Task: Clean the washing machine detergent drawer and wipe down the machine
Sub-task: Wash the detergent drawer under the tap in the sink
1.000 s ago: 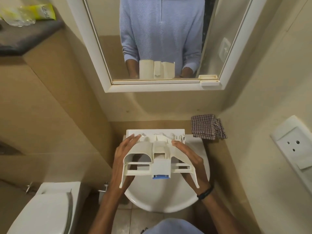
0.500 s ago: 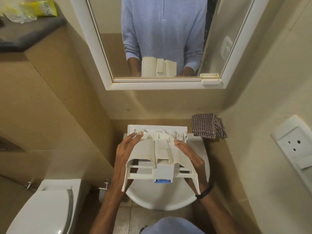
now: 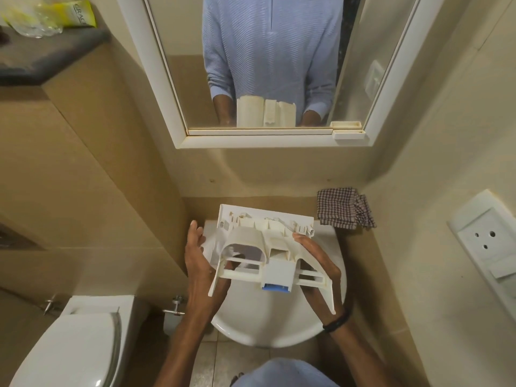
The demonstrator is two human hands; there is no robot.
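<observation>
The right hand (image 3: 317, 263) grips the right rail of the detergent drawer (image 3: 251, 241), fingers curled over it. The left hand (image 3: 199, 263) lies straight-fingered against the left edge, propping rather than clasping. I judge a firmer left hold is wise before any turning. The drawer hangs tilted above the basin (image 3: 265, 328), front panel away from the person; keeping it there lets drips fall in. The blue insert (image 3: 275, 288) likely traps residue. Beyond, the checked cloth (image 3: 344, 209) sits handy for wiping.
</observation>
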